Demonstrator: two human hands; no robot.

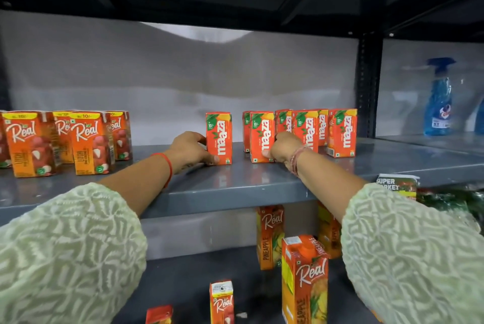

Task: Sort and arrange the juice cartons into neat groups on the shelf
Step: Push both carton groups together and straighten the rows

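Grey metal shelf [235,187], pale plastic sheet behind, dark rack frame above. One upright orange Maaza mango carton [219,138] is gripped at its left side by the left hand [189,148] — thumb at the lower front edge, fingers wrapped behind. It stands apart from a cluster of upright Maaza cartons [309,131] to its right. The front-left orange Maaza carton of that cluster [262,136] is held at its right edge by the right hand [284,147], fingers curled closed, thumb on the front face. A group of orange-red Real litchi cartons [62,140] is seen at far left. Orange Real pineapple cartons [305,279] stand on the lower shelf. A blue spray bottle [438,103] is seen in the next bay — blurred.
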